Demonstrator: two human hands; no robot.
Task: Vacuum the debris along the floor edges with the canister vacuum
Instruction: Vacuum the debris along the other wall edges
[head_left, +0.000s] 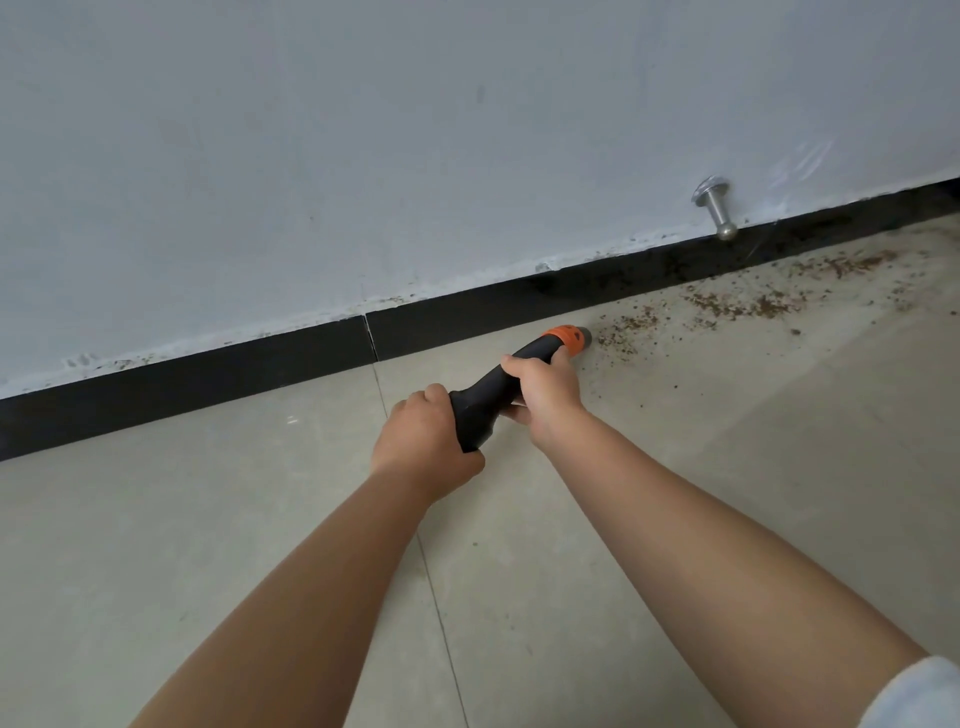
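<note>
A black vacuum nozzle handle (480, 410) with an orange collar (566, 336) points toward the wall's foot, its grey tip at the floor. My left hand (426, 441) grips the handle's rear end. My right hand (545, 392) grips it further forward, just behind the orange collar. Brown crumb-like debris (727, 304) lies scattered on the beige floor tiles to the right of the tip, along the black baseboard (260, 364). The hose and the canister are out of view.
A white wall (415, 156) rises above the baseboard. A metal door stop (719, 210) sticks out of the wall at the right, above the debris. Beige floor tiles (208, 519) with thin grout lines fill the foreground.
</note>
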